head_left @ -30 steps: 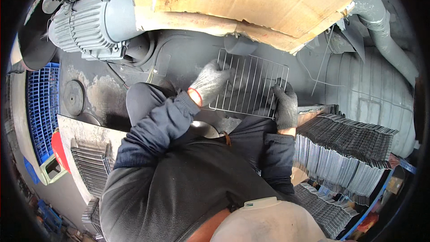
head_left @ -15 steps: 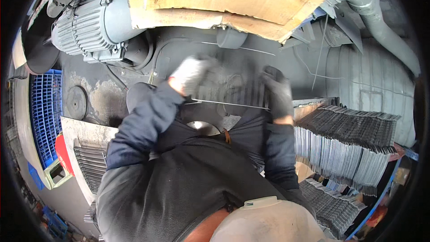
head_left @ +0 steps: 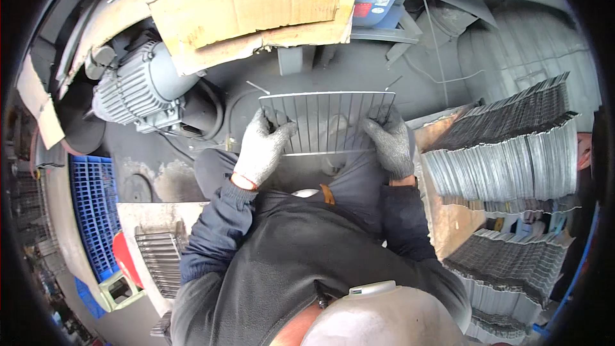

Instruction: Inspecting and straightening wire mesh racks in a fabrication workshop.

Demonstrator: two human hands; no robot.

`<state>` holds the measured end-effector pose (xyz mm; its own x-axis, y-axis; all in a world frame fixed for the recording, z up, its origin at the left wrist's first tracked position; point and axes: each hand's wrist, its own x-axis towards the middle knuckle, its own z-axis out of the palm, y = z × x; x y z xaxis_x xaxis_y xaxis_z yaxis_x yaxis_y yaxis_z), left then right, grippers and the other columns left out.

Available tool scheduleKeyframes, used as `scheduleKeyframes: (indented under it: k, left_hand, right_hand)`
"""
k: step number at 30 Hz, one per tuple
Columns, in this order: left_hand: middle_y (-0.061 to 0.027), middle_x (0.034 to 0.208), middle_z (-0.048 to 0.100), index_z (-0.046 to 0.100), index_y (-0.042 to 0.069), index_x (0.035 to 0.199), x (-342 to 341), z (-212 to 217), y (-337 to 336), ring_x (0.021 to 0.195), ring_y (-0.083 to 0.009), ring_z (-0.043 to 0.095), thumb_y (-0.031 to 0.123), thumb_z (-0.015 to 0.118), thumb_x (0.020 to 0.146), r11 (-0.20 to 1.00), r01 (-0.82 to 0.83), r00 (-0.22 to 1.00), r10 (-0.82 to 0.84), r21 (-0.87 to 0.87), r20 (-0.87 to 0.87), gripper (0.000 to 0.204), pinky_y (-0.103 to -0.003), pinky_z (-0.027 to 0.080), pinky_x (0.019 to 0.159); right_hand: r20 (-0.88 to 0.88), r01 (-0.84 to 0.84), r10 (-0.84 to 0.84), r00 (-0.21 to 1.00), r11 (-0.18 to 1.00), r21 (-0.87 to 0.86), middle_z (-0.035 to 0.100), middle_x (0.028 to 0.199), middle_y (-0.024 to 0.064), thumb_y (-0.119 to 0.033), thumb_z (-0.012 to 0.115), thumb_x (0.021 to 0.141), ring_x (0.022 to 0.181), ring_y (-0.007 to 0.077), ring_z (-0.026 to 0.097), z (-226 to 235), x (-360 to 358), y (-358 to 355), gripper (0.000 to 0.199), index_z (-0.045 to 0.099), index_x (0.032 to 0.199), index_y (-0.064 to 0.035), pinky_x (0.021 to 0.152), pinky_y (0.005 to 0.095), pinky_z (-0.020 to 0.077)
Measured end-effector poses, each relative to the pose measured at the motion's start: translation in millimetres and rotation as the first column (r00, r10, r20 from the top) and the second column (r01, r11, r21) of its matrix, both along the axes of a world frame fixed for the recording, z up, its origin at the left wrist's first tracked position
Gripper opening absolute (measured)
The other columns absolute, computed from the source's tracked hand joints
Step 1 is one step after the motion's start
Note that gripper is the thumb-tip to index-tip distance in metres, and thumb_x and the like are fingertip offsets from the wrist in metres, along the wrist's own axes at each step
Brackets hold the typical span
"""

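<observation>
Between my two gloved hands is a wire rack, a rectangular metal grid [head_left: 328, 123] with a thick rod along each long edge and several thin parallel wires across. My left hand [head_left: 264, 144], in a pale grey glove, grips its left end with thumb and fingers. Its right end is pinched by my right hand [head_left: 389, 144], in a darker grey glove. The rack hangs over my lap, its far edge tilted up. Thin wire ends stick out past both far corners. The fingers behind the rack are partly hidden.
Tall stacks of similar racks [head_left: 506, 163] stand at my right, with another stack [head_left: 512, 266] below. A smaller pile of racks [head_left: 159, 259] lies at my left. Ahead are a grey electric motor [head_left: 138, 90] and a cardboard sheet [head_left: 243, 0]. A blue plastic crate [head_left: 96, 214] sits far left.
My hands and the rack were smeared by motion; now they are steady, with the rack held at both ends. The view has shifted, showing more of the stacks on the right.
</observation>
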<state>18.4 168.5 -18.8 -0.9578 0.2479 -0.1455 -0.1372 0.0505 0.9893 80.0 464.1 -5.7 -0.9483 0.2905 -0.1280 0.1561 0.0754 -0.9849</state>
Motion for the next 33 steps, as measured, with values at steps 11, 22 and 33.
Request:
scheduleKeyframes:
  k: [11,22,33]
  left_hand:
    - [-0.0045,0.089,0.068,0.059,0.004,0.099,-28,-67,-23,0.080,-0.0122,0.060,0.006,0.079,0.099,0.974,-0.217,0.946,0.193,-0.064,-0.262,0.020,-0.027,0.051,0.076]
    - [-0.0100,0.082,0.069,0.059,0.002,0.098,-92,-135,-16,0.075,-0.0229,0.064,0.030,0.081,0.097,0.961,-0.193,0.961,0.144,-0.196,-0.238,0.035,-0.039,0.052,0.072]
    - [-0.0037,0.081,0.069,0.060,0.006,0.100,-62,-94,-91,0.068,-0.0120,0.063,0.026,0.079,0.101,0.944,-0.236,0.955,0.269,-0.232,0.122,0.028,-0.030,0.050,0.058]
  right_hand:
    - [-0.191,-0.223,0.187,0.964,0.955,-0.193,0.064,0.098,-0.0007,-0.008,0.077,0.097,0.093,0.0113,0.058,-70,-88,-23,0.015,0.065,0.102,-0.0027,0.086,0.0288,0.0482]
    - [-0.154,-0.062,0.039,0.987,0.987,-0.146,0.066,0.093,0.0009,-0.012,0.079,0.097,0.085,0.0128,0.060,-138,-136,-23,0.016,0.066,0.102,-0.0040,0.080,0.0325,0.0517]
    - [0.113,-0.311,0.307,0.945,0.950,0.016,0.072,0.091,0.0110,-0.020,0.075,0.098,0.078,0.0197,0.065,-105,-134,-83,0.026,0.069,0.110,0.0021,0.077,0.0371,0.0538]
